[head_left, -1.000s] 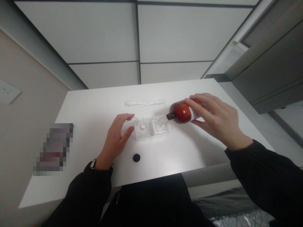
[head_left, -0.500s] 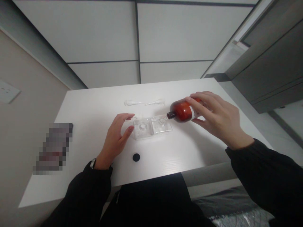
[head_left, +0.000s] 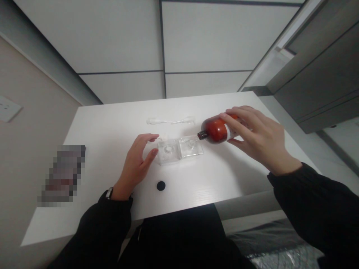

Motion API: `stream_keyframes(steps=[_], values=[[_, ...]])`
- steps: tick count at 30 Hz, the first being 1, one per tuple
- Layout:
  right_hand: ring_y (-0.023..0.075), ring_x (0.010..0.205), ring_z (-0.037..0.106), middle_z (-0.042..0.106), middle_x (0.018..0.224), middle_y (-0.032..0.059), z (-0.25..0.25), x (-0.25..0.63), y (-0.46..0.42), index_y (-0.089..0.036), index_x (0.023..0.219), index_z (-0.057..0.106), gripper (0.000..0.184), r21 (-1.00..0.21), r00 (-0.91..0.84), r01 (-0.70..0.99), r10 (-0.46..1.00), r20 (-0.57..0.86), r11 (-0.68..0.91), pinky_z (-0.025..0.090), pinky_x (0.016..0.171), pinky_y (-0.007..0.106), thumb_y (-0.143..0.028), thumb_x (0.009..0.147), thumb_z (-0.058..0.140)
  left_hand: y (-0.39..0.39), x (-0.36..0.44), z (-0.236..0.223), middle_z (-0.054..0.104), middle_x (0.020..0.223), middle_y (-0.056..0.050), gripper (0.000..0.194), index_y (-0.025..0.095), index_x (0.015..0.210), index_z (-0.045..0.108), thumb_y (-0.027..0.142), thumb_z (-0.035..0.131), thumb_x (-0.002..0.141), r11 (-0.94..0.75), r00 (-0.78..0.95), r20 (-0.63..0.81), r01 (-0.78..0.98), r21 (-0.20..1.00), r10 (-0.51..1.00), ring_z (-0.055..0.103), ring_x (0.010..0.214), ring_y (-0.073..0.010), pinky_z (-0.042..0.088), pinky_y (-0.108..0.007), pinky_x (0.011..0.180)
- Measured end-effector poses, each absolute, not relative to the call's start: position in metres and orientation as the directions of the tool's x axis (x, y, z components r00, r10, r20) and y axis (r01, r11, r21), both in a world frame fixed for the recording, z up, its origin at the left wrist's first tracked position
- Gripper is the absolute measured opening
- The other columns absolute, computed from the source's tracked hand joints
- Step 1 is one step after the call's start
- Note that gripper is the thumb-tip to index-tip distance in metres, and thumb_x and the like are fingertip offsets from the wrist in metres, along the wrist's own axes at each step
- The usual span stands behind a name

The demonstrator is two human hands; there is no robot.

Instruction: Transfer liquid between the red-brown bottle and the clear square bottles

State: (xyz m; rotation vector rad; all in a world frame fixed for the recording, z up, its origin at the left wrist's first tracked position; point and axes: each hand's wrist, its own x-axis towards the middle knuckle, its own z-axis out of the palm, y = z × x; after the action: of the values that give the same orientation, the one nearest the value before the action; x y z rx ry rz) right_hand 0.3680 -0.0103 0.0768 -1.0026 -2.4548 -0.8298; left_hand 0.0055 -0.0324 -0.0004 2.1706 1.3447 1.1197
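Note:
My right hand [head_left: 256, 140] is wrapped round a brown bottle [head_left: 215, 130] with a white label. The bottle is tipped to the left, and its uncapped black-ringed neck hangs over the right half of a clear plastic case [head_left: 168, 157]. A faint clear streak shows between the mouth and the case; whether it is liquid I cannot tell. Both halves of the case have a round shape in them. My left hand [head_left: 137, 164] rests by the case's left edge, thumb and forefinger apart; whether the fingertips touch it is unclear. A round black cap [head_left: 160, 186] lies nearer to me.
Two clear plastic droppers or sticks [head_left: 171, 121] lie end to end behind the case on the white table [head_left: 106, 127]. A blurred-out flat object [head_left: 63, 175] lies at the table's left. White cabinet panels [head_left: 120, 37] stand beyond the far edge.
Almost nothing differs. The bottle stays tipped over the case in my right hand, and my left hand keeps its place; the whole view has shifted slightly.

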Motion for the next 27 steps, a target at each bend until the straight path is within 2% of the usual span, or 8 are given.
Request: stream_keyframes(steps=[5,12,19,27], values=[[0.0327,0.123,0.069,0.070,0.137,0.0178,0.0772,0.3685,-0.0110,-0.018,0.158,0.045,0.068,0.354,-0.678,0.724,0.519,0.520,0.591,0.061,0.093,0.043,-0.019,0.094,0.072,-0.0324,0.0054,-0.0002,0.070,0.126,-0.010,0.044,0.024,0.133,0.062,0.057,0.045,0.109,-0.481,0.234,0.432,0.591,0.648,0.871,0.068,0.116,-0.0246,0.058,-0.047,0.106],[0.0304,0.121,0.070,0.071,0.135,0.0164,0.0789,0.3669,-0.0104,-0.017,0.152,0.050,0.059,0.388,-0.689,0.717,0.509,0.516,0.579,0.061,0.091,0.040,-0.020,0.096,0.070,-0.0320,0.0054,0.0004,0.071,0.125,-0.010,0.045,0.024,0.133,0.062,0.057,0.045,0.109,-0.484,0.241,0.431,0.595,0.642,0.869,0.068,0.117,-0.0247,0.058,-0.047,0.106],[0.0312,0.121,0.070,0.071,0.136,0.0175,0.0801,0.3677,-0.0100,-0.015,0.151,0.052,0.059,0.389,-0.697,0.709,0.499,0.515,0.588,0.061,0.091,0.041,-0.019,0.095,0.071,-0.0317,0.0058,-0.0002,0.071,0.125,-0.010,0.046,0.023,0.132,0.062,0.058,0.044,0.109,-0.489,0.240,0.439,0.592,0.640,0.866,0.068,0.117,-0.0246,0.058,-0.047,0.105],[0.0312,0.124,0.068,0.070,0.138,0.0158,0.0806,0.3685,-0.0101,-0.021,0.159,0.044,0.066,0.356,-0.686,0.718,0.519,0.510,0.598,0.060,0.095,0.043,-0.020,0.097,0.067,-0.0322,0.0060,0.0004,0.070,0.126,-0.010,0.045,0.023,0.132,0.062,0.058,0.045,0.109,-0.480,0.240,0.427,0.588,0.651,0.872,0.067,0.119,-0.0245,0.057,-0.047,0.107]])
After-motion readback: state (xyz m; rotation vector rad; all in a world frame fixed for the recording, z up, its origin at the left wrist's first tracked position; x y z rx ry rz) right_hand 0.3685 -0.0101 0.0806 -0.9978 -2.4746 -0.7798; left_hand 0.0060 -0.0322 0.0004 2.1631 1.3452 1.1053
